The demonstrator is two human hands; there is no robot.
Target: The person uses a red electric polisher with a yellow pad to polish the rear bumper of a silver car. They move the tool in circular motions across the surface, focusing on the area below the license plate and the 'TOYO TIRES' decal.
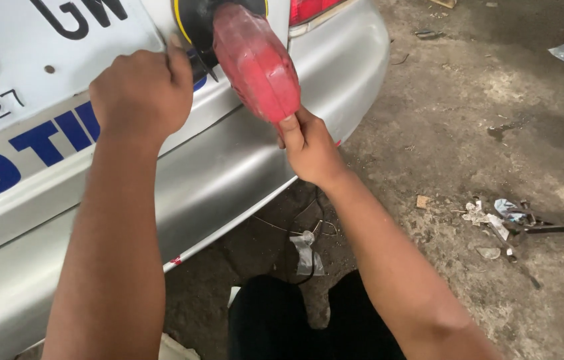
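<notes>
Two hands hold one red power tool (255, 60) against a silver car bumper (229, 160). The right hand (309, 150) pinches its lower end with curled fingers; the left hand (141, 90) is fisted around what seems a side handle, mostly hidden. Left of that fist sits one white plate (22, 60) above one blue-lettered white sticker (42, 143).

two hands (142, 90), one red polisher (255, 63) (one silver bumper (229, 167))
</notes>
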